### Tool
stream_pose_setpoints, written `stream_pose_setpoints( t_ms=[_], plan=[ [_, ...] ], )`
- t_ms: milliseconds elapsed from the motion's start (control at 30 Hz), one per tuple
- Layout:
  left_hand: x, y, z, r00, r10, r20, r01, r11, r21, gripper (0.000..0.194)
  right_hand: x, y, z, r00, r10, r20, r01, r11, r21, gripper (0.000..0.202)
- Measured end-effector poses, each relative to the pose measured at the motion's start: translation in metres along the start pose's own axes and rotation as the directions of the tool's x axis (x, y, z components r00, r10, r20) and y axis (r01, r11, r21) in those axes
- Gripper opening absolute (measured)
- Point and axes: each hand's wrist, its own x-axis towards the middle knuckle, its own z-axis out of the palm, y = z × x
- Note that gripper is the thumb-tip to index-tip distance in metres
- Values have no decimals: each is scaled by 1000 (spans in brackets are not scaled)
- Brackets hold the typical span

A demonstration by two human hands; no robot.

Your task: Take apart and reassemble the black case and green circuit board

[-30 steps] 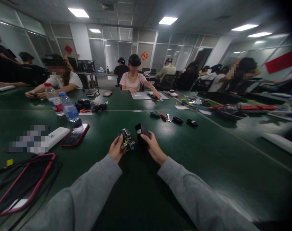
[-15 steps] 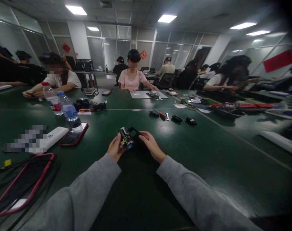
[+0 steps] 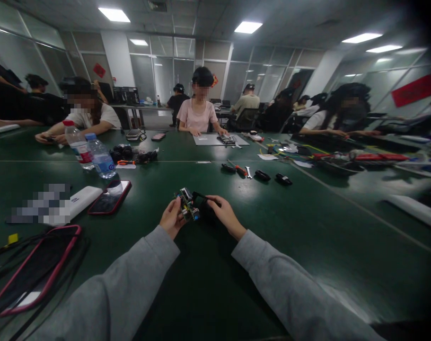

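The left hand (image 3: 171,219) grips a circuit board (image 3: 189,208) by its near-left edge, fingers closed on it; the thumb lies on top and the other fingers are mostly hidden beneath. The right hand (image 3: 225,217) holds a black case (image 3: 201,198) just beside the board, its fingers closed on the case's right side. Both are held up over the green surface (image 3: 289,218), between the hands. The case's lower part melts into the dark surface — its outline there is hard to make out, and whether board and case touch I cannot tell.

Beyond lie a screwdriver (image 3: 240,169), a wrench (image 3: 249,173) and small black pieces (image 3: 262,175), too small to identify. At lower left, black cables (image 3: 64,274) cross a pink-edged phone (image 3: 34,272) and run off the frame. A white bar (image 3: 73,203) is partly lost under pixel blocks — so is the grey item beside it.
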Motion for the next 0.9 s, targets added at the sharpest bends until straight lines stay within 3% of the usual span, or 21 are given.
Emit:
stream_pose_setpoints(
  t_ms=[233, 333, 433, 500, 567, 700, 800, 900],
  plan=[
    [3, -4, -4, 1000, 14, 11, -14, 1000, -21, 42, 6, 3, -5, 999, -35, -16, 34, 999, -25, 27],
    [5, -5, -6, 1000, 22, 9, -22, 999, -31, 38, 5, -3, -7, 993, -58, -101, 56, 998, -23, 29],
    [5, -5, -6, 1000, 21, 3, -20, 999, -34, 38, -3, -19, -9, 947, -188, -261, 163, 980, -112, 26],
    [5, -5, -6, 1000, 21, -3, -21, 999, -32, 40, -11, -33, -10, 898, -326, -297, 270, 939, -213, 23],
    [5, -5, -5, 1000, 27, -16, -28, 999, -33, 42, -22, -48, -7, 859, -458, -230, 385, 873, -301, 22],
    [7, -8, -5, 998, 59, -18, -60, 997, -44, 45, -44, -70, 10, 763, -642, 74, 612, 681, -403, 27],
    [9, -13, -5, 991, 126, -37, -128, 991, -44, 44, -54, -77, 22, 725, -645, 242, 675, 597, -432, 39],
    [8, -16, -4, 981, 182, -74, -184, 983, -24, 43, -57, -78, 25, 726, -612, 312, 679, 568, -465, 48]
  ],
)
